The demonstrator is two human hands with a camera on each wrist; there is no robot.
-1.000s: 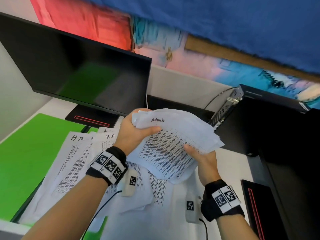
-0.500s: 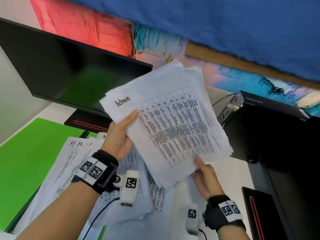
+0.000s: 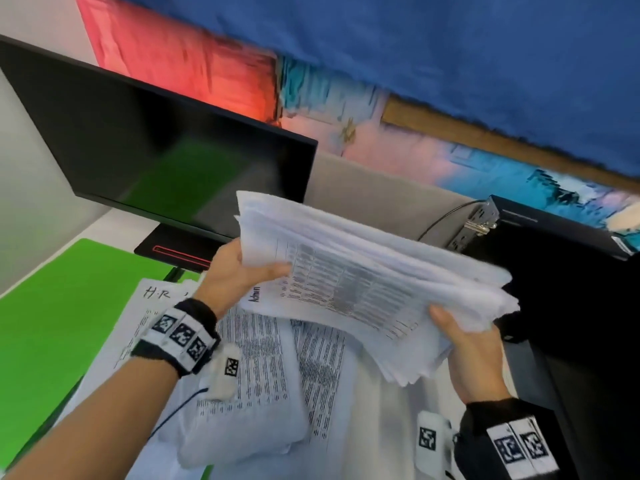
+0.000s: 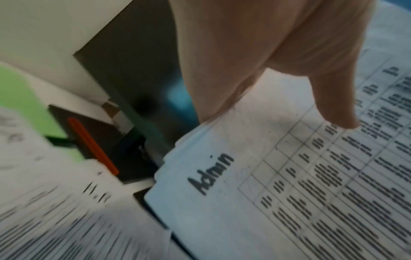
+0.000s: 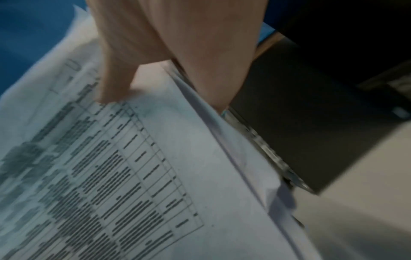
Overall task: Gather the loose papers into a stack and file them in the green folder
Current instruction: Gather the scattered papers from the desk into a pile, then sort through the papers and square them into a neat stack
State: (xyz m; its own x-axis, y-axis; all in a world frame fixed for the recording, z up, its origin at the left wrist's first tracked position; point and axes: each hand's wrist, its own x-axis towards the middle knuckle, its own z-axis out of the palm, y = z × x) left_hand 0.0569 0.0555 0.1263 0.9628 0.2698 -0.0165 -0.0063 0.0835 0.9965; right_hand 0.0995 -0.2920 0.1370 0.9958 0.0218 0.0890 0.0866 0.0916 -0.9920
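A thick stack of printed papers (image 3: pixel 363 282), its top sheet marked "Admin" (image 4: pixel 211 174), hangs in the air above the desk. My left hand (image 3: pixel 239 268) grips its left edge, thumb (image 4: pixel 333 105) on the top sheet. My right hand (image 3: pixel 464 334) grips the right corner, thumb (image 5: pixel 113 84) on top and fingers underneath. More loose sheets (image 3: pixel 242 368), one marked "H.R", lie spread on the desk below. The open green folder (image 3: pixel 52 317) lies flat at the left, partly under those sheets.
A black monitor (image 3: pixel 156 147) stands at the back left, its base (image 3: pixel 180 252) with a red stripe just behind the papers. A black computer case (image 3: pixel 561 258) fills the right side, a cable running to it. A grey partition stands behind the desk.
The stack was tilted up on edge half a second ago; now it has swung down to lie nearly flat between both hands, slightly lower and to the right.
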